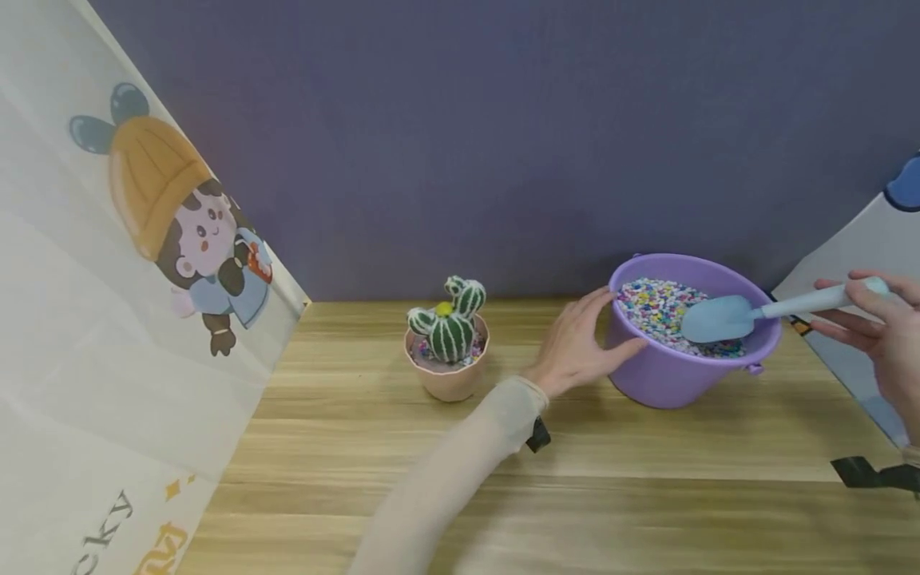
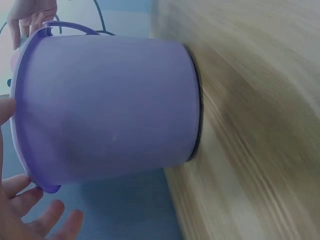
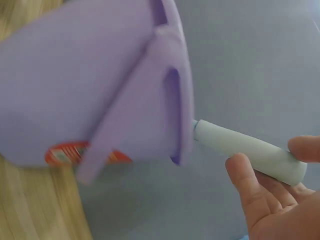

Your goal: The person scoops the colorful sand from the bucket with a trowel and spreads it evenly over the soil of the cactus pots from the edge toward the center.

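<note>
A purple bucket (image 1: 668,375) full of small multicoloured beads (image 1: 650,303) stands on the wooden table (image 1: 575,495). My left hand (image 1: 600,327) rests against its left side, fingers spread and fairly straight; in the left wrist view the fingers (image 2: 35,220) lie beside the bucket (image 2: 110,110) wall. My right hand (image 1: 862,307) pinches the handle of a light blue scoop (image 1: 726,317), whose blade lies on the beads. The right wrist view shows the scoop handle (image 3: 245,150) between thumb and fingers, just past the bucket (image 3: 75,85) rim.
A knitted green cactus (image 1: 449,323) in a pink pot (image 1: 449,379) stands left of the bucket. A printed cartoon panel (image 1: 108,279) borders the table's left side and another panel (image 1: 855,263) the right. A dark blue wall closes the back.
</note>
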A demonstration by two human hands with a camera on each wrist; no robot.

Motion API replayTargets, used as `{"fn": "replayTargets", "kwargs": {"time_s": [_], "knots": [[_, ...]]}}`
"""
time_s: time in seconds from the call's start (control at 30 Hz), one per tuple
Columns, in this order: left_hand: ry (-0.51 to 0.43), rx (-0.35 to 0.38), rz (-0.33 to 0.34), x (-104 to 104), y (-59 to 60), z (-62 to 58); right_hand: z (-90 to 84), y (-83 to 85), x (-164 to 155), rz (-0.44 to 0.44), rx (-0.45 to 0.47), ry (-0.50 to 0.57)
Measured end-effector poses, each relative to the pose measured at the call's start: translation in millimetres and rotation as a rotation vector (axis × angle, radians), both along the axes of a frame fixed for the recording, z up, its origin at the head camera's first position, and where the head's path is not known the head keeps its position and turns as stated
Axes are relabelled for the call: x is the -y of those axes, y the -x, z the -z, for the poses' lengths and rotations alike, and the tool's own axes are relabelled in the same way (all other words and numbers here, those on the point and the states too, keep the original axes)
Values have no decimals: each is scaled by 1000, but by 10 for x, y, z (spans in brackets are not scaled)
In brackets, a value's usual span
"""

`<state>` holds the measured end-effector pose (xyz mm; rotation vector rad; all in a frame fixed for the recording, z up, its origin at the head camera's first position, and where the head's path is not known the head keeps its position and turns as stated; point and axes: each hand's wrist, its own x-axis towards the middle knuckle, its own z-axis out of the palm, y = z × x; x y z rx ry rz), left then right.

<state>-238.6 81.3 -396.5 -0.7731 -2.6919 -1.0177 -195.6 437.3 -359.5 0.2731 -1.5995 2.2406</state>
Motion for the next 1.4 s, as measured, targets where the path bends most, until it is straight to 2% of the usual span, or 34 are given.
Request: {"fn": "replayTargets", "kwargs": {"time_s": [0.13, 0.27, 0.4, 0.53, 0.6, 0.7, 0.77, 0.83, 0.97, 1.27, 1.4], "knots": [[6, -8, -9, -33, -8, -5, 36, 35, -291, 23, 1, -89], [11, 19, -13, -36, -12, -29, -9, 44, -359, 86, 28, -203], [8, 63, -13, -30, -22, -73, -121, 14, -192, 163, 55, -341], [6, 86, -12, -31, -17, -89, -119, -44, 25, 135, 31, -231], [8, 88, -10, -34, -11, -84, -83, -89, 129, 130, 57, -205], [9, 91, -13, -30, -11, -77, -26, -145, 275, 162, 132, -326], [3, 94, -17, -26, -12, -76, 1, -165, 358, 164, 177, -353], [-1, 97, -20, -18, -18, -74, 26, -166, 421, 145, 186, -309], [-4, 109, -23, -9, -23, -65, 57, -171, 472, 77, 166, -127], [-22, 81, -22, -11, -21, -25, 120, -182, 426, -3, 130, 66], [-11, 55, -8, -10, -28, -18, 141, -197, 437, -2, 118, 115]]}}
